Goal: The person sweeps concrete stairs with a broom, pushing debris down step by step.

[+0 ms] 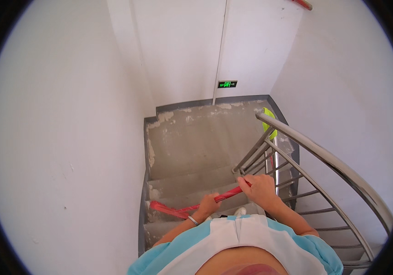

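Both hands grip the red handle of a broom (229, 194). My right hand (260, 190) closes around its upper end, near the foot of the railing as seen from above. Lower on the handle, my left hand (208, 206) is wrapped around it, with a light band on the wrist. The broom's red head (169, 210) lies over the stair steps to the left, close to the wall side. Whether its bristles touch a step cannot be told.
Concrete steps (189, 185) descend to a worn landing (203, 141). A stainless steel handrail (323, 151) runs along the right, with a yellow-green cloth (269, 123) at its lower end. White walls (62, 137) enclose the stairs; a green exit sign (227, 84) is low ahead.
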A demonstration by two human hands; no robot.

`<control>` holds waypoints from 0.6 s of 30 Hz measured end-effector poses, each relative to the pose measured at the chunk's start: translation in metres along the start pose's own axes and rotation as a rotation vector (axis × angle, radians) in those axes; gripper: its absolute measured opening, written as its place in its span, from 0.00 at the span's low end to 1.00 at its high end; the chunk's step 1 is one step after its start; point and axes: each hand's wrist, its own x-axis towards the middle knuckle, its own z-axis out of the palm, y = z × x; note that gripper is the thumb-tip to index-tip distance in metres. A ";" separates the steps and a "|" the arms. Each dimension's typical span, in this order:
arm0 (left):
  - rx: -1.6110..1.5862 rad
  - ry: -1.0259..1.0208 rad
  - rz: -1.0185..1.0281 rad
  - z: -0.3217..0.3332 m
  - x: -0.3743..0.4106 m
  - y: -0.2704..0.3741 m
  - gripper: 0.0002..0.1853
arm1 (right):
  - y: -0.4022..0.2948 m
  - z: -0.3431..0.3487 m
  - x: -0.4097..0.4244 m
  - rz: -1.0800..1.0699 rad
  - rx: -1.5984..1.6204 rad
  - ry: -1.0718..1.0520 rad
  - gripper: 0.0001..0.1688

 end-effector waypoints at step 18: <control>0.139 0.120 -0.133 -0.001 0.021 0.066 0.07 | 0.061 -0.006 0.014 0.010 1.724 -0.353 0.09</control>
